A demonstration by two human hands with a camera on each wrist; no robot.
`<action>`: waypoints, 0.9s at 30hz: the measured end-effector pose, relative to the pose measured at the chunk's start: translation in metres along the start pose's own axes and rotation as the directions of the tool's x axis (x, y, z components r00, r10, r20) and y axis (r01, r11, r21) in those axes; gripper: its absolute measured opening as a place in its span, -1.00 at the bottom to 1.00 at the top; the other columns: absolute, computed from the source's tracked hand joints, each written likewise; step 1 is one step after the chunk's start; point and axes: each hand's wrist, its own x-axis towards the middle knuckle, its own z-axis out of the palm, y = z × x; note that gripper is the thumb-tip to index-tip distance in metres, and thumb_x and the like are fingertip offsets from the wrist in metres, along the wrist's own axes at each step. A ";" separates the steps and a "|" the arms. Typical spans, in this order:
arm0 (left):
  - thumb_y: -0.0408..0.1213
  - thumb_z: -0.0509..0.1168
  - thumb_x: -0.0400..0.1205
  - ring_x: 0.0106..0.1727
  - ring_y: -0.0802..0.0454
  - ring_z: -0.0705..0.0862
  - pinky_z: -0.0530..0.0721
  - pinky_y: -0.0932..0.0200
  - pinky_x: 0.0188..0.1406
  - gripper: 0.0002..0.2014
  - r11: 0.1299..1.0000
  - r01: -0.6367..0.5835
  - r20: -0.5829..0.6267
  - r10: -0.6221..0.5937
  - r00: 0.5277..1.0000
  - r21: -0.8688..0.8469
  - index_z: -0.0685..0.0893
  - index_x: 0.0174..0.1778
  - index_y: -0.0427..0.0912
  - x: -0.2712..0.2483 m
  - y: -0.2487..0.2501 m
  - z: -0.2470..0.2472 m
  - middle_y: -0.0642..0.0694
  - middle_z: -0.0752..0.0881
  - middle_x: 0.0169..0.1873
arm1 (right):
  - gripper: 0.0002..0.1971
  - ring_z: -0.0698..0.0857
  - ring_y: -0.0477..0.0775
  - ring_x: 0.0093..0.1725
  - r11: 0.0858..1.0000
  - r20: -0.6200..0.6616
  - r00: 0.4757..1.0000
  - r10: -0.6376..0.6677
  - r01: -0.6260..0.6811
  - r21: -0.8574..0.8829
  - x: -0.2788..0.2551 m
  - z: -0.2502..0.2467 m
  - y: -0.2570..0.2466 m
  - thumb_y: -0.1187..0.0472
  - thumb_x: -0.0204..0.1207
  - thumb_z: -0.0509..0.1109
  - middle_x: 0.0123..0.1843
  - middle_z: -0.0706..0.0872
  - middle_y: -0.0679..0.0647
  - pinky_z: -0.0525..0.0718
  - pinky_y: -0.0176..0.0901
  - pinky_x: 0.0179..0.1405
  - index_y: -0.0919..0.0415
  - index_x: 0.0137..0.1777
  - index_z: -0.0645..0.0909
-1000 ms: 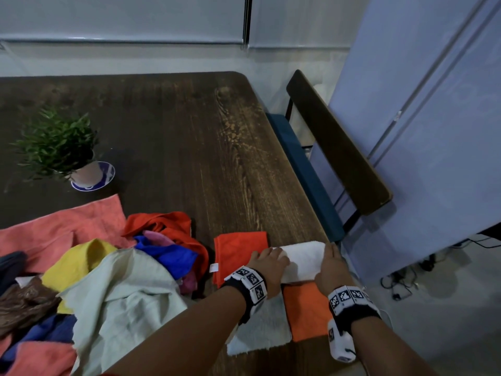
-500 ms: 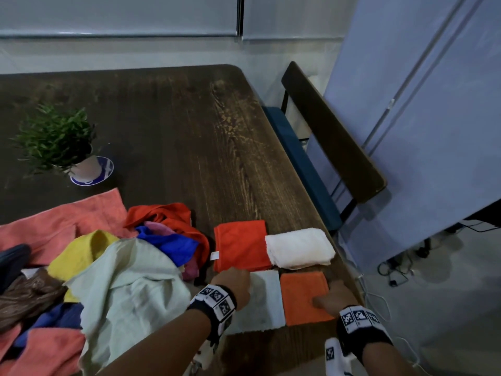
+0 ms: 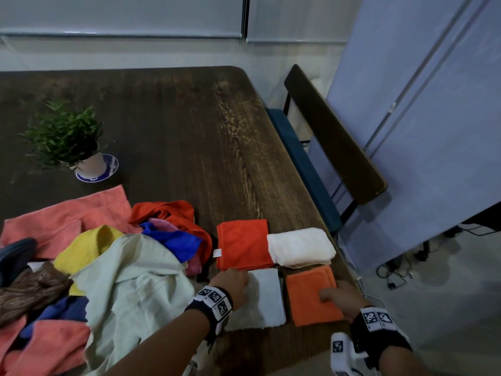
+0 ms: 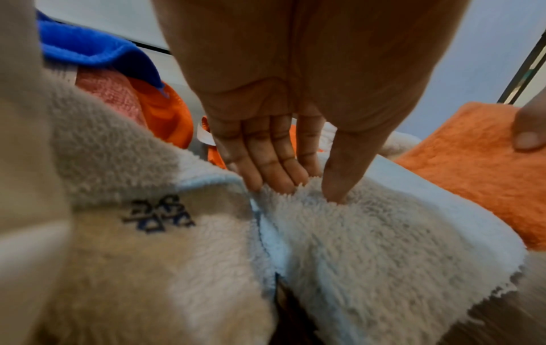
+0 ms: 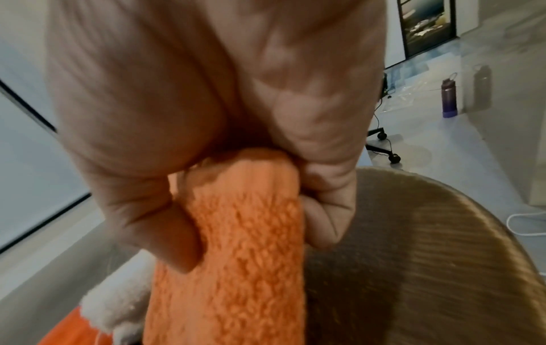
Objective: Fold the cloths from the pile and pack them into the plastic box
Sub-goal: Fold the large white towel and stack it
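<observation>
Four folded cloths lie near the table's right edge: a red-orange one (image 3: 242, 244), a white towel (image 3: 299, 249), a pale fluffy cloth (image 3: 268, 299) and an orange cloth (image 3: 306, 297). My left hand (image 3: 238, 282) presses straight fingers (image 4: 274, 172) into the pale fluffy cloth (image 4: 384, 233). My right hand (image 3: 332, 294) grips the orange cloth (image 5: 236, 268) at its right edge, thumb (image 5: 174, 238) on top and fingers curled beneath. The loose pile of mixed cloths (image 3: 108, 267) sits to the left. No plastic box is in view.
A potted plant (image 3: 67, 139) on a saucer stands at the far left of the dark wooden table (image 3: 189, 131). A chair (image 3: 333, 137) is pushed against the table's right edge. Cables (image 3: 393, 270) lie on the floor beyond.
One second ago both hands rested on the white towel. They drew back toward me; the left now presses the pale cloth and the right has taken hold of the orange one.
</observation>
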 end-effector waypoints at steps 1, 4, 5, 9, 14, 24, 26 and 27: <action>-0.26 0.28 0.59 0.23 -0.15 0.64 0.67 -0.02 0.20 -0.69 1.000 0.001 -0.006 -0.001 1.000 -0.004 0.58 0.27 -0.08 0.000 0.000 0.000 -0.13 0.61 0.26 | -0.50 0.78 0.21 0.00 0.999 0.014 0.999 -0.038 0.037 0.014 -0.002 -0.004 -0.002 0.06 0.03 0.50 -0.02 0.82 0.12 0.73 0.22 0.20 0.10 0.05 0.72; -0.33 0.27 0.58 0.18 -0.10 0.66 0.69 0.00 0.20 -0.71 0.996 -0.019 -0.022 0.017 1.000 -0.085 0.62 0.21 -0.04 0.000 -0.004 -0.001 -0.08 0.64 0.21 | -0.40 0.78 0.22 0.05 0.981 0.008 0.985 -0.171 0.170 0.089 -0.018 -0.015 -0.020 0.11 -0.01 0.55 0.04 0.82 0.12 0.71 0.32 0.22 0.09 0.15 0.69; -0.33 0.26 0.59 0.18 -0.07 0.67 0.68 0.03 0.21 -0.71 0.991 -0.029 -0.022 0.026 0.999 -0.131 0.63 0.22 -0.02 0.000 -0.007 -0.002 -0.05 0.65 0.20 | -0.39 0.78 0.25 0.07 0.965 0.013 0.975 -0.220 0.216 0.152 -0.026 -0.017 -0.029 0.18 0.03 0.59 0.06 0.82 0.15 0.71 0.34 0.21 0.09 0.19 0.66; -0.15 0.16 0.70 0.00 -0.02 0.73 0.69 0.13 0.03 -0.79 0.926 -0.001 -0.058 -0.022 0.998 -0.378 0.70 -0.03 -0.04 0.005 -0.019 -0.002 -0.03 0.75 -0.04 | -0.27 0.74 0.36 0.21 0.803 0.148 0.900 -0.410 0.279 0.526 -0.042 -0.009 -0.056 0.41 0.20 0.70 0.24 0.73 0.27 0.79 0.24 0.03 0.10 0.37 0.53; 0.31 0.00 0.65 -0.33 -0.07 0.74 0.66 0.17 -0.42 -0.46 0.115 0.173 0.141 -0.245 0.959 -0.978 0.65 -0.10 -0.07 -0.007 -0.012 -0.011 -0.12 0.76 -0.30 | 0.07 0.68 0.32 0.28 0.843 0.230 0.930 -0.286 0.130 0.522 -0.031 0.056 -0.061 0.07 -0.14 0.87 0.32 0.63 0.25 0.80 0.19 -0.04 0.02 0.43 0.41; -0.21 0.46 0.50 0.14 0.02 0.62 0.60 0.24 0.10 -0.35 0.729 0.111 0.046 -0.109 0.993 -0.675 0.37 0.49 0.11 -0.019 -0.040 0.001 -0.07 0.57 0.27 | -0.79 0.84 0.22 -0.08 0.988 0.201 0.967 -0.157 0.154 0.030 -0.022 0.094 -0.049 0.16 0.38 0.55 -0.12 0.83 0.24 0.84 0.08 -0.07 0.26 -0.05 0.70; -0.16 0.45 0.52 0.21 -0.02 0.64 0.58 0.20 0.20 -0.35 0.807 0.103 -0.005 -0.129 0.992 -0.581 0.35 0.51 0.10 -0.019 -0.039 0.007 -0.09 0.57 0.31 | -0.85 0.79 0.05 -0.26 0.968 0.176 0.971 -0.159 0.188 -0.168 -0.023 0.095 -0.049 0.16 0.47 0.51 -0.27 0.75 0.11 0.75 -0.18 -0.34 0.18 -0.25 0.63; -0.15 0.45 0.51 0.23 -0.04 0.64 0.60 0.16 0.22 -0.35 0.811 0.109 -0.023 -0.150 0.988 -0.574 0.35 0.50 0.09 -0.019 -0.037 0.009 -0.10 0.58 0.31 | -0.82 0.73 -0.04 -0.33 0.946 0.154 0.972 -0.175 0.210 -0.248 -0.023 0.097 -0.048 0.15 0.48 0.50 -0.31 0.70 0.03 0.67 -0.27 -0.40 0.13 -0.29 0.59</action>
